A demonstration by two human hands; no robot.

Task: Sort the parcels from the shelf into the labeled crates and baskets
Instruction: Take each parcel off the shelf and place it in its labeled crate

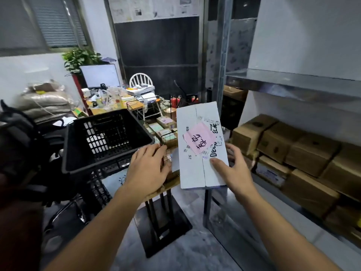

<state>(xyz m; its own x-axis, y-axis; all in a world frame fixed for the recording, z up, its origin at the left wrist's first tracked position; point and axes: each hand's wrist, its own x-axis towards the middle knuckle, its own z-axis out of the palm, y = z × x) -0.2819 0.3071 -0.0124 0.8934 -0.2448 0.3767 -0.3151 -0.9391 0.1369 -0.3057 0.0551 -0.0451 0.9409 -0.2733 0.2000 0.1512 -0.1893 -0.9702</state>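
A flat white parcel [197, 118] with a pink handwritten label [199, 140] is held in front of me. My right hand [233, 169] grips its near right edge, thumb on top and fingers behind. My left hand [149, 169] reaches toward the parcel's left side with fingers extended, over a wire basket [166, 137] holding small parcels; whether it touches anything I cannot tell. An empty black plastic crate [105, 137] stands to the left. Brown cardboard boxes [283, 145] fill the metal shelf [293, 79] on the right.
The wire basket sits on a small stand with a black base [166, 231]. A cluttered desk with a monitor [101, 75], a white chair [141, 79] and stacked sacks [45, 102] lie behind. An office chair [17, 137] is at far left.
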